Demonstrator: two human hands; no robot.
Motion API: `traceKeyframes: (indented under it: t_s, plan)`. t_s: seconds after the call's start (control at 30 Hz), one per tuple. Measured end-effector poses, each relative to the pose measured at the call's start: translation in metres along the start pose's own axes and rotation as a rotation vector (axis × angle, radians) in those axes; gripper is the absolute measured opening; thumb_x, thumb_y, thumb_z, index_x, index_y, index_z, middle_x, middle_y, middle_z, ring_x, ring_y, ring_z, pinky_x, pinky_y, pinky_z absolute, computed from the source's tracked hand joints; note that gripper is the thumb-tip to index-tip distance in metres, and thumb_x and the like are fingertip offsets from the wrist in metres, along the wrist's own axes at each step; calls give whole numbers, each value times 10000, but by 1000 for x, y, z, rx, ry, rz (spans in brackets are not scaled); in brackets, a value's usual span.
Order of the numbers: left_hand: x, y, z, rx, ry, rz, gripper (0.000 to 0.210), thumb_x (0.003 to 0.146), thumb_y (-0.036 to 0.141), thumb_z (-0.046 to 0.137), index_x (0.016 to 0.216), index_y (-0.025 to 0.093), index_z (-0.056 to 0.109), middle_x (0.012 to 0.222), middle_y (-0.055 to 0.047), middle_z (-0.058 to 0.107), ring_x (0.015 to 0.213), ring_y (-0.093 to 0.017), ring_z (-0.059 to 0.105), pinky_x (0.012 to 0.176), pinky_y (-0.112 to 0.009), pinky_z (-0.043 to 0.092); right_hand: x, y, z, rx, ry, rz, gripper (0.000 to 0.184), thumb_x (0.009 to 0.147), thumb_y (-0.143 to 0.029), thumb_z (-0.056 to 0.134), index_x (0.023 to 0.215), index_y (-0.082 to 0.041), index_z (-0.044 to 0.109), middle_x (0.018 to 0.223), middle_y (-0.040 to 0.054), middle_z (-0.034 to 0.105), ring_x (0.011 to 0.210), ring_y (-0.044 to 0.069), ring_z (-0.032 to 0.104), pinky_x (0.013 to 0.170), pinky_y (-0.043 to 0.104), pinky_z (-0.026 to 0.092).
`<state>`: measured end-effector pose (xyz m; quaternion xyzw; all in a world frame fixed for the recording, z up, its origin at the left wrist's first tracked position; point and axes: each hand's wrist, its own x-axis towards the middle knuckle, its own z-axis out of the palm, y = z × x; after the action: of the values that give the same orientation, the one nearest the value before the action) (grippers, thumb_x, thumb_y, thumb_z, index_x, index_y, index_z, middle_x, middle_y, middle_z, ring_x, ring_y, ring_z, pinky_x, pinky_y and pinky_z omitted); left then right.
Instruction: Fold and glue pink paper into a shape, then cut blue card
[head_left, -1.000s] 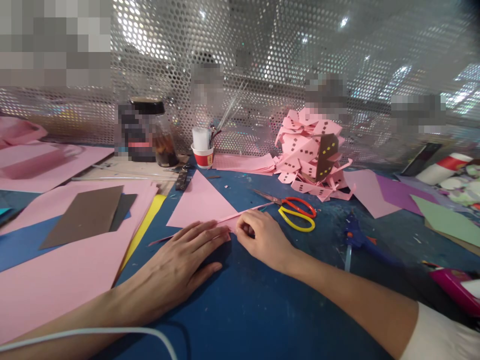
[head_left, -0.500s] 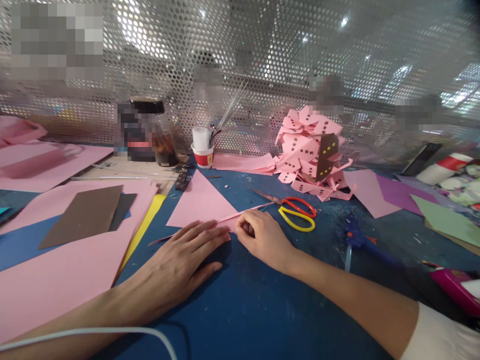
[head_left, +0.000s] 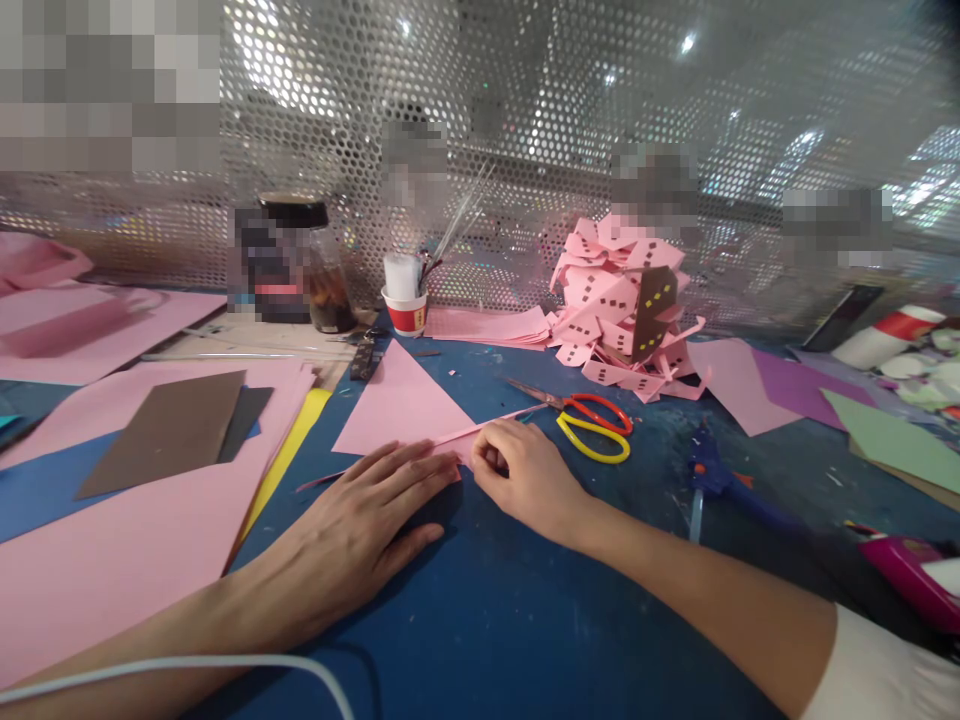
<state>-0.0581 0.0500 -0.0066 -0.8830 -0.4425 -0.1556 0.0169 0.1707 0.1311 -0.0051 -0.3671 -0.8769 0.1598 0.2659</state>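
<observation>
My left hand [head_left: 375, 520] lies flat on the table, palm down and fingers stretched out, over a narrow folded piece of pink paper [head_left: 462, 446]. Curled at the other end of that piece, my right hand [head_left: 531, 482] presses its closed fingers onto the paper. The fingertips are partly hidden. Just beyond both hands is a pink paper triangle [head_left: 401, 405], point away from me. A thin dark tip pokes out left of my left hand; I cannot make out what it belongs to. Scissors [head_left: 556, 402] with red and yellow handles rest slightly open beyond my right hand.
A blue glue gun [head_left: 716, 475] lies to the right, with a magenta tool [head_left: 904, 575] nearer. A pink paper model [head_left: 600, 295] stands at the back. Pink sheets [head_left: 135, 590] cover the left side. A white cable [head_left: 225, 660] crosses my left forearm. Behind rises a perforated metal screen [head_left: 517, 90].
</observation>
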Motion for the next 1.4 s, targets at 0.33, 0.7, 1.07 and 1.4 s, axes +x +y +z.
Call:
traceKeyframes:
  t_s: [0.33,0.7,1.07,1.4]
  plan:
    - [2,1,-2,-11,-10,6,530,1026,439,514,1532,325,410,1501,-18,557,1394,-269,501,1183,-506,409,0,-1,-1,-24,-10,-8,120,923,-177,591,815,-210,549,831,-8,637,796,153,550,750,308,351]
    - [2,1,-3,-16,0,13,511,1023,432,522,1514,315,442,1487,-21,568,1384,-264,505,1175,-490,418,0,-4,-3,12,-16,5,133,959,-214,592,828,-205,573,875,-3,668,836,152,580,785,310,361]
    - [3,2,-5,-17,0,8,512,1026,426,517,1518,312,436,1485,-26,570,1375,-267,516,1175,-491,421,0,-2,-2,-1,-7,1,145,927,-188,612,798,-207,549,825,-14,647,781,146,558,758,309,360]
    - [3,1,-2,-17,-17,36,529,1032,412,507,1540,316,396,1508,-26,547,1408,-264,484,1204,-528,375,1,-3,-3,-4,-15,-11,147,910,-165,621,794,-208,542,810,-22,634,771,138,554,756,305,354]
